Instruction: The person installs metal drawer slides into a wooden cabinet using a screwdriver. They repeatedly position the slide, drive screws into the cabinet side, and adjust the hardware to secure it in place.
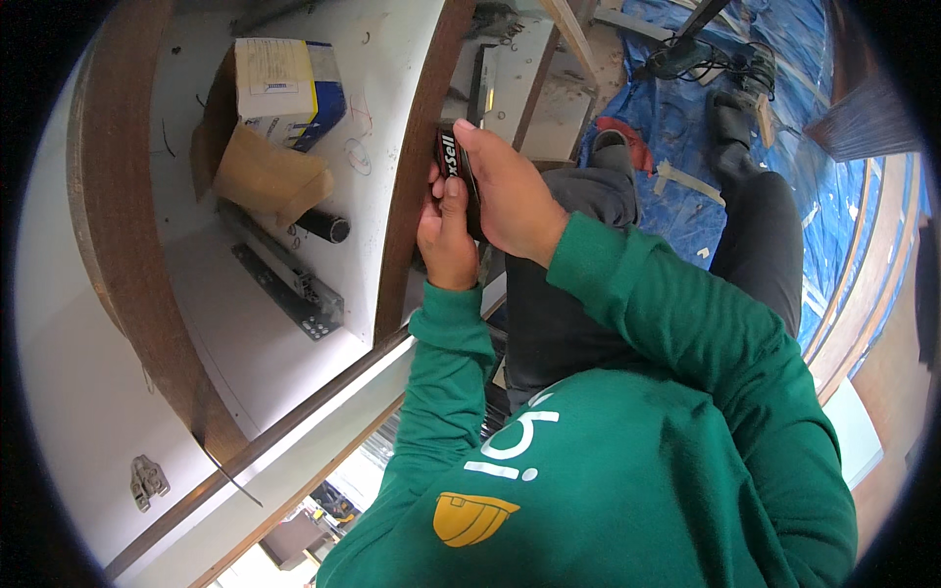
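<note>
So this was basically a hold-and-handle step, as far as I could judge. The left grip (449,240) was closed on a black pack (450,162) with white lettering, thumb across its face, and the right grip (510,196) was wrapped around its other side, gripping it too. The pack sat well to the right of the carton (274,88), past the brown trim (410,196); couldn't tell if it touched the trim. If you asked me, the next move called for keeping one grip firm so the other could shift without dropping it.

As for the surface, the carton was on the pale panel (392,88) of what looked like a cabinet, flap hanging open. A black tube (323,226) poked out just below that carton, a metal rail (284,291) lay further below it, and a hinge (149,483) was way down to its left. The room looked like a work site: blue sheeting (686,233) with tape bits covered floor well right of the carton.
</note>
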Available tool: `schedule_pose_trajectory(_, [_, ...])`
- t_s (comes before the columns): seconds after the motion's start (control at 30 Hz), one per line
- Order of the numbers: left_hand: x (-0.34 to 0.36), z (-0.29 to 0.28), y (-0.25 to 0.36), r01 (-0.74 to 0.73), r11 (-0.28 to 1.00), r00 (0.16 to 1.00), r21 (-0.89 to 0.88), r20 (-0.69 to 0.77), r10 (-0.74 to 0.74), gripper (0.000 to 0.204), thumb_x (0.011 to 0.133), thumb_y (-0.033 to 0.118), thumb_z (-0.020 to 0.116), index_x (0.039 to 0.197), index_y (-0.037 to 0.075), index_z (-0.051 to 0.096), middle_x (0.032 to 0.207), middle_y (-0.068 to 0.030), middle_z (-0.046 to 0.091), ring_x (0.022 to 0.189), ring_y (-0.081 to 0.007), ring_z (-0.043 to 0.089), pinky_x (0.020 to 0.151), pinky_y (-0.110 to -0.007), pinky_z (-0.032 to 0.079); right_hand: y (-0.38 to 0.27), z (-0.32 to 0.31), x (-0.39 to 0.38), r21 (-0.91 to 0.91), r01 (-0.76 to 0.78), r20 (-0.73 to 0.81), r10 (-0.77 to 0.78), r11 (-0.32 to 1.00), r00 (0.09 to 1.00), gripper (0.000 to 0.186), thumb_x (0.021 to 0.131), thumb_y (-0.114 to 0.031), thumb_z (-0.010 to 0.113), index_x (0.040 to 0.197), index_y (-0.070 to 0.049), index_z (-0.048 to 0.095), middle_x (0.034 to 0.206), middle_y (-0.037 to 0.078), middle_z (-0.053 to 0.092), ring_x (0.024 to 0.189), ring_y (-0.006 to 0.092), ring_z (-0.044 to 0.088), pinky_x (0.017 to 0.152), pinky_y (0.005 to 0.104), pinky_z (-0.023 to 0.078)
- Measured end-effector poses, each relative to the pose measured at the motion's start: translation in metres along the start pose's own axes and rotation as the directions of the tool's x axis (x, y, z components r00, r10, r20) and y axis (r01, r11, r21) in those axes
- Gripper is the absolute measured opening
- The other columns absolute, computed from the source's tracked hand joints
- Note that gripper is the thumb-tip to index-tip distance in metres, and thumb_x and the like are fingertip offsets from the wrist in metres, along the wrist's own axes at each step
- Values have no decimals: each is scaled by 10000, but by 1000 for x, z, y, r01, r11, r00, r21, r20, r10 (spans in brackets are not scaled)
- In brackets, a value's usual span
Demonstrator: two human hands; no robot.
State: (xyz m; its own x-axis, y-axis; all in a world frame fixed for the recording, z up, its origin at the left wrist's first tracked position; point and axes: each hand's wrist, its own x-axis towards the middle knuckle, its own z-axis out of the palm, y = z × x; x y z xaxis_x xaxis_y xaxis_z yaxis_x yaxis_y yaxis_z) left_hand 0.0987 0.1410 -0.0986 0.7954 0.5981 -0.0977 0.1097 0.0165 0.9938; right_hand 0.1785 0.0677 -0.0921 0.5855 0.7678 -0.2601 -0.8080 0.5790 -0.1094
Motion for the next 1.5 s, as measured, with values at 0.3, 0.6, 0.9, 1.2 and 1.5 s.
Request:
schedule_pose_trajectory(0.3, [1, -2, -10, 26, 1000, 998, -1, 55, -26, 404, 1048, 305, 479, 1359, 48, 451, 1295, -101, 557, 1170, -191, 563, 965, -336, 466, 6, -13, 6, -300, 52, 1, -55, 953, 998, 392, 1015, -359, 456, 904, -9, 593, 858, 76, 604, 809, 179, 562, 788, 330, 455])
schedule_pose_trajectory(0.6, [7, -6, -28, 26, 996, 989, 89, -148, -13, 396, 1047, 389, 479, 1161, 26, 590, 1062, -73, 651, 943, -154, 631, 811, -302, 505, 4, -9, -8, -430, 185, 111, -152, 884, 982, 263, 1021, -255, 481, 1047, -17, 588, 934, 46, 611, 858, 139, 560, 803, 297, 466])
schedule_pose_trajectory(0.9, [11, -23, -55, -38, 818, 992, 574, -80, 102, 479, 1048, 420, 467, 1199, -10, 615, 1104, -89, 684, 925, -153, 664, 776, -289, 506, 8, 6, -3, -619, 276, 96, -277, 736, 956, 183, 1018, -166, 482, 1058, -6, 562, 913, 20, 600, 842, 92, 524, 771, 279, 466])
schedule_pose_trajectory(1.2, [17, -35, -41, -379, 117, 887, 918, 324, 329, 419, 1029, 307, 493, 1355, 44, 470, 1199, -82, 657, 1067, -200, 660, 865, -304, 523, 14, 3, 6, -697, 323, 95, -365, 640, 926, 197, 1011, -129, 459, 1085, 26, 555, 928, 77, 623, 873, 144, 543, 815, 326, 468])
schedule_pose_trajectory(1.5, [22, -45, -57, -297, -127, 923, 946, 319, 216, 424, 1003, 242, 511, 1373, 47, 439, 1254, -84, 608, 1080, -189, 647, 852, -296, 527, 10, 4, 0, -742, 318, 82, -390, 590, 917, 298, 991, -146, 454, 1201, 48, 534, 1032, 266, 645, 958, 380, 635, 870, 415, 480])
